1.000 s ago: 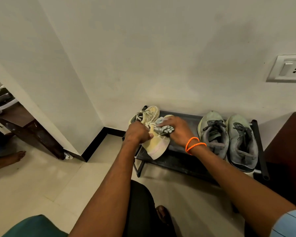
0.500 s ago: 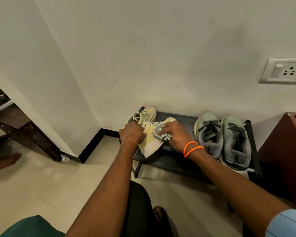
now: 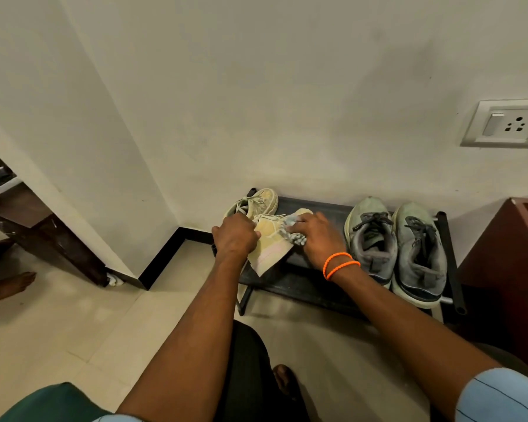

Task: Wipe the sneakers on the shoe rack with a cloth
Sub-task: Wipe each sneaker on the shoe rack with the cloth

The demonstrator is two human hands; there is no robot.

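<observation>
The left hand (image 3: 237,236) grasps a pale yellow sneaker (image 3: 270,248) by its heel end, fingers curled round it, and holds it tilted over the left part of the black shoe rack (image 3: 305,281), its sole edge pointing down toward the front rail. The right hand (image 3: 316,236) clenches a bunched grey-white cloth (image 3: 293,236) and presses it against the sneaker's upper near the toe. Two orange bands (image 3: 340,264) circle the right wrist.

Compared with a second ago, the sneaker has turned: more of its yellow side and pinkish sole edge now faces the camera, and the cloth sits further along toward the toe, more covered by the right hand. Half a second ago the hands were already in nearly this arrangement; both grips stay closed on the same things.

The second yellow sneaker (image 3: 253,202) lies behind the left hand at the rack's back left corner, against the wall. A pair of grey sneakers (image 3: 397,248) stands side by side on the right part of the rack, toes to the wall, unmoved. A socket (image 3: 503,123) is fixed on the wall above them, and a dark red cabinet (image 3: 506,269) stands just beside the rack on the right. A bare foot (image 3: 6,284) of another person shows on the floor at far left.
</observation>
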